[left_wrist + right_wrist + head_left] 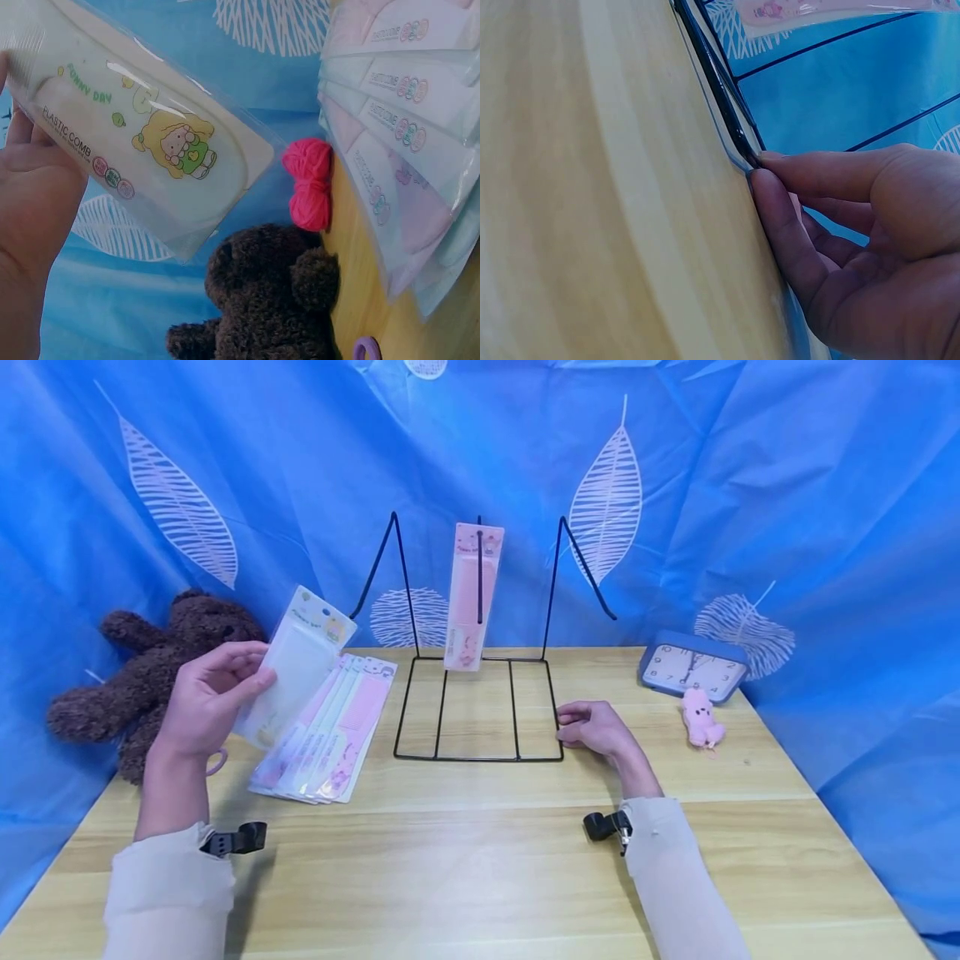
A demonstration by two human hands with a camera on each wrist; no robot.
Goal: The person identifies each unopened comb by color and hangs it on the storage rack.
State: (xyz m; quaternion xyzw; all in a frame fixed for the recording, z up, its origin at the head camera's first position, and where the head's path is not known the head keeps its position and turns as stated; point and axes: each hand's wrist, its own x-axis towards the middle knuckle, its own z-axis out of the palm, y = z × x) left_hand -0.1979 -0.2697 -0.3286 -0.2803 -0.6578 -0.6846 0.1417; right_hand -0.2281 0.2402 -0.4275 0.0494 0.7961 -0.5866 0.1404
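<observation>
From the head camera, the left hand [213, 693] holds a pale packaged comb [294, 667] lifted above the table [480, 860], fingers and thumb curled round its near edge. Below and to its right, a fanned stack of packaged combs [330, 735] lies on the wood. At the middle stands a black wire rack [480, 710], and a pink packaged comb [472, 597] hangs on its centre hook. The right hand [596, 728] rests on the table at the rack's near right corner, fingers bent and drawn together against the wire. A brown teddy bear [150, 668] sits far left; a blue clock [692, 667] and a small pink plush toy [701, 717] lie far right.

In the left wrist view, the held comb's packet [150, 142] reads "FUNNY DAY" and "PLASTIC COMB", with a cartoon girl in green. The stacked packets [405, 127] at right carry "PLASTIC COMB" too. The bear [270, 300] lies below, with a pink bow [309, 184] above it.

In the right wrist view, the thumb and forefinger [810, 169] pinch the rack's base wire [716, 82] where it lies on the table [592, 187].
</observation>
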